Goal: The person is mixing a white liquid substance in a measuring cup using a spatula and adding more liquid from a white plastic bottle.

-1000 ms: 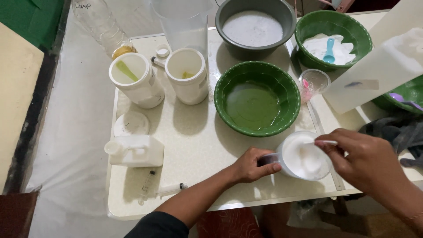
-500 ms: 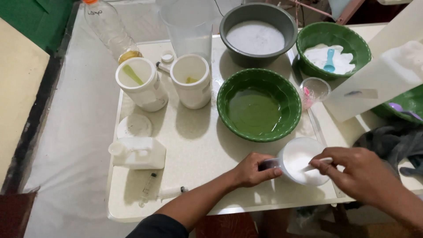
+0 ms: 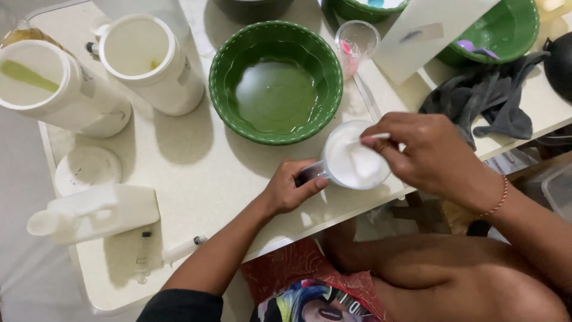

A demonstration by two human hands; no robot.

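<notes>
Head view | small white plastic measuring cup of white powder (image 3: pixel 356 160) near front edge of cream surface (image 3: pixel 196 179) | left hand (image 3: pixel 289 188) pinches its handle | right hand (image 3: pixel 432 152) grips thin white stick (image 3: pixel 372 138) over it | green ribbed bowl of green liquid (image 3: pixel 275 80) just behind

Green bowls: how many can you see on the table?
3: a big green plastic bowl of greenish liquid at centre, one green bowl cut off at the top edge, one green bowl top right. Others may lie outside view.
</notes>
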